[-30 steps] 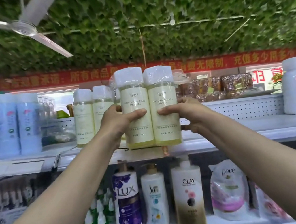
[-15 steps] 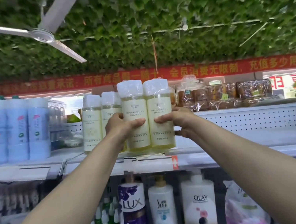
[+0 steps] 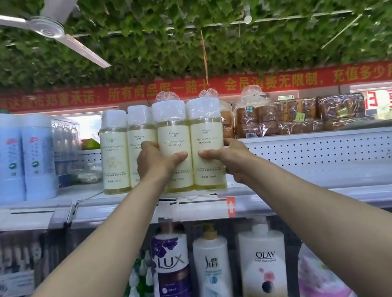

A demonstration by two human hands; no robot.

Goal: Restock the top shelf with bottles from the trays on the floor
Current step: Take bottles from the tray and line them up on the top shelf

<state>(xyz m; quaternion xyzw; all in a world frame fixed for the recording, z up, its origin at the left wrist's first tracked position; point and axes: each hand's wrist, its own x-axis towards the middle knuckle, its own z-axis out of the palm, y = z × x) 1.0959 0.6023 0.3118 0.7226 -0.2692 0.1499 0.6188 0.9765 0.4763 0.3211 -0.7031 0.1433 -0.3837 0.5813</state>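
The left hand (image 3: 156, 160) hides part of 1 shelved bottle (image 3: 141, 141); small label print is unreadable.

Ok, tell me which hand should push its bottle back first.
Left, probably. The left hand holds the bottle next to the two bottles already on the shelf; the right hand's bottle can follow.

Clear glossy plastic bottles (image 3: 191, 146), matt cream paper labels; white perforated metal shelf (image 3: 330, 151)
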